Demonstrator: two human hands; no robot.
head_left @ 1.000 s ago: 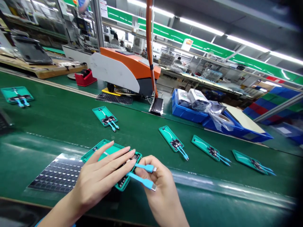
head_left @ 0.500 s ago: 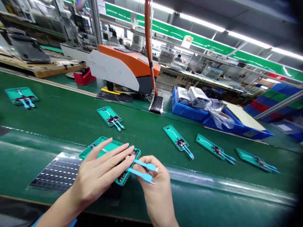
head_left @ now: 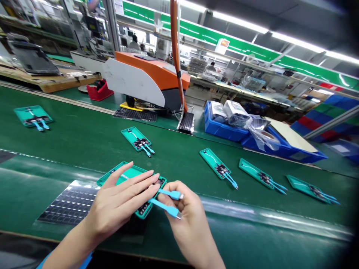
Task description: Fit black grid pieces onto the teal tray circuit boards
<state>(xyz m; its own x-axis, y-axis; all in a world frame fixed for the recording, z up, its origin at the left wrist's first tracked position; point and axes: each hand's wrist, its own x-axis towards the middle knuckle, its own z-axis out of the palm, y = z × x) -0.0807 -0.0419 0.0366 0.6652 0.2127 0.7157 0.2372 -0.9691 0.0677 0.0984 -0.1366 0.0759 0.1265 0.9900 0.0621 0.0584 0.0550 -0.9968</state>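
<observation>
In the head view, a teal power bank case (head_left: 136,172) lies at the front, its black circuit board (head_left: 144,209) partly hidden. My left hand (head_left: 116,201) rests flat across the case, fingers stretched out and slightly spread. From the case's right end stick out two short light blue charging cables (head_left: 165,207) with metal plug tips. My right hand (head_left: 189,211) is curled around them at that end, thumb below the lower cable and fingers behind the upper one. The exact contact of its fingertips is hidden.
Several similar teal cases (head_left: 137,139) with boards and blue cables lie along the green belt (head_left: 174,160). A clear sheet of round black pads (head_left: 68,203) is left of my hands. Behind stand a red tape dispenser (head_left: 99,90), an orange machine (head_left: 151,69) and blue bins (head_left: 224,129).
The cases on the belt have shifted a little to the right. My right hand has turned slightly at the cables; the plug tips moved slightly left. My left hand stays flat on the case.
</observation>
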